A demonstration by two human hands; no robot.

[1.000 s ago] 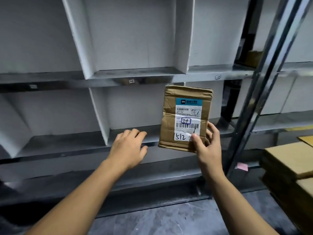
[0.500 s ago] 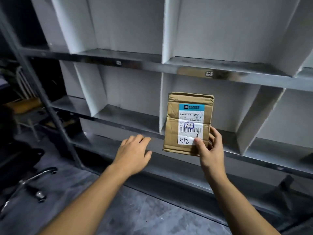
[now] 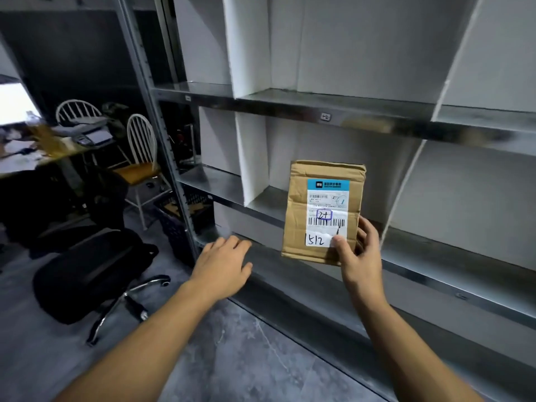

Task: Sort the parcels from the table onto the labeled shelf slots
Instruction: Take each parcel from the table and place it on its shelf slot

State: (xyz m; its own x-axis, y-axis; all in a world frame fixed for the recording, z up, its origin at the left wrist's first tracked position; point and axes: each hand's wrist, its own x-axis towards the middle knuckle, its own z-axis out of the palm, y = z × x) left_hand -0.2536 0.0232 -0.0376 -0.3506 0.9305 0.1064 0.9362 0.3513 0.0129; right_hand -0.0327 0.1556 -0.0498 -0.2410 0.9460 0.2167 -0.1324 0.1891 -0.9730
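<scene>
My right hand [image 3: 359, 256] holds a flat brown cardboard parcel [image 3: 297, 204] upright by its lower right corner, thumb on the front. Its white label bears a barcode, a boxed "24" and a handwritten "1512". The parcel hangs in front of a metal shelf unit [image 3: 290, 104] with white dividers [image 3: 252, 158] that split it into slots. A small label tag [image 3: 325, 116] sits on the upper shelf's front edge. My left hand [image 3: 223, 266] hovers palm down with relaxed fingers, left of the parcel and holding nothing.
A black swivel chair [image 3: 92, 274] stands on the grey floor at the left. Behind it are a white wooden chair [image 3: 142, 152], a cluttered desk [image 3: 43, 149] and a dark crate [image 3: 179, 216] beside the shelf's upright post [image 3: 162, 140].
The view has swung left along the shelf, so the left end post, chairs and desk came into sight. Both hands and the parcel kept the same pose relative to each other.
</scene>
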